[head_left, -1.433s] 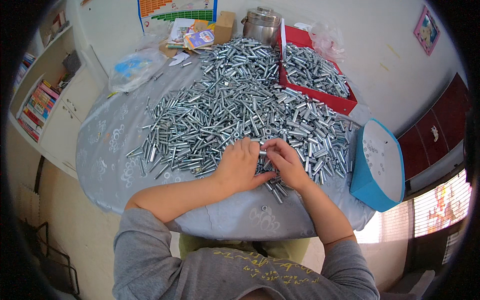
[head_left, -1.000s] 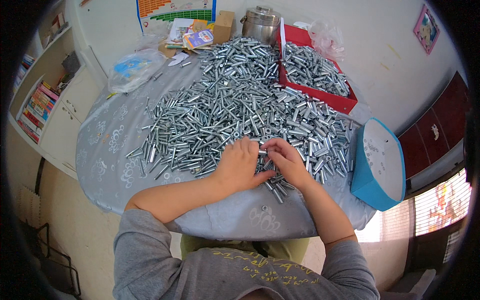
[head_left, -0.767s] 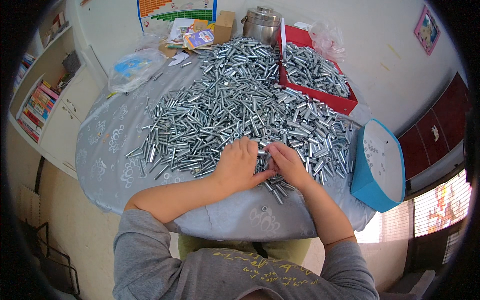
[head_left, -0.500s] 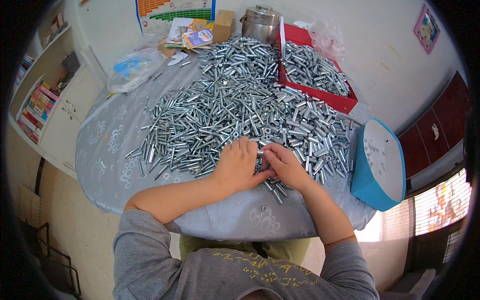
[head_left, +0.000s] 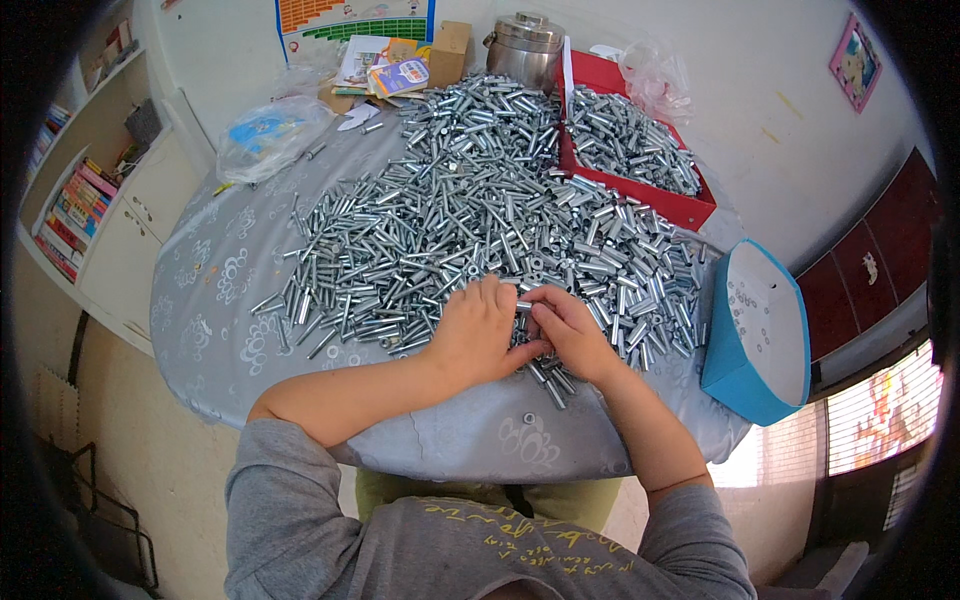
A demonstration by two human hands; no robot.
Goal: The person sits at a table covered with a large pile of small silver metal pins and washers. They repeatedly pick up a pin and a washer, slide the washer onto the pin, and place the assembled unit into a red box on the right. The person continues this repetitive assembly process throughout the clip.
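At the near edge of a big pile of silver bolts and metal sleeves (head_left: pixel 440 230), my two hands meet. My right hand (head_left: pixel 568 338) is closed, thumb and forefinger pinching a short silver metal sleeve (head_left: pixel 524 306). Beside it my left hand (head_left: pixel 475 330) is closed too, its fingers curled away from view and its thumb reaching toward the right palm. What the left fingers grip is hidden behind the back of the hand. Several finished-looking bolts (head_left: pixel 552 384) lie just below the right hand, on the table's near side.
A red box (head_left: pixel 690 210) full of metal parts stands at the back right. The blue box (head_left: pixel 750 390) at the right edge has small rings inside. Behind the pile are a steel pot (head_left: pixel 524 50), booklets (head_left: pixel 398 76) and a plastic bag (head_left: pixel 270 140). One nut (head_left: pixel 529 418) lies near the front edge.
Both hands stay in nearly the same place, with only slight finger movement around the metal sleeve. The view has shifted a little.
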